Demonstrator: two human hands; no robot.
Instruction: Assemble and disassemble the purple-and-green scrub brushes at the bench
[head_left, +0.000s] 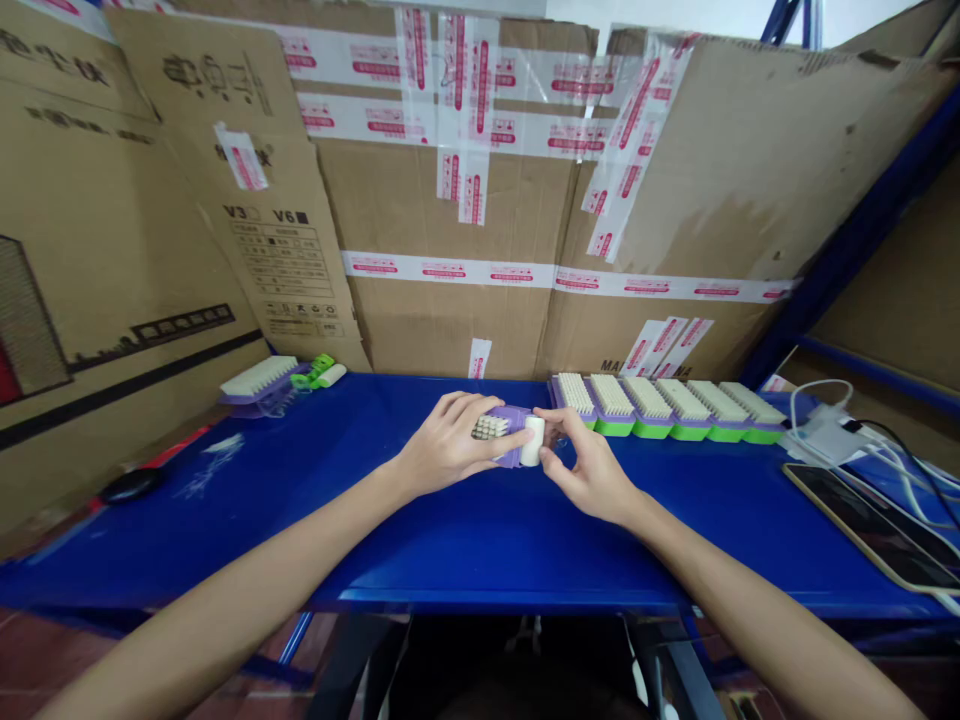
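Observation:
Over the middle of the blue table, my left hand (pixel 454 440) is closed around a purple scrub brush (pixel 511 422). Its pale bristles show between my fingers, and my thumb reaches across to a white roller-like piece (pixel 532 442) at the brush's right end. My right hand (pixel 589 460) pinches at that same end, with thumb and forefinger at the right side of the white piece. Whatever lies between those right fingertips is partly hidden. How the white piece is joined to the brush cannot be made out.
Several purple-and-green brushes (pixel 679 405) stand bristles up in a row at the back right. Another brush (pixel 259 380) lies back left beside green parts (pixel 319 372). A phone (pixel 874 520) and white cables (pixel 896 470) occupy the right. Taped cardboard (pixel 450 210) walls the back.

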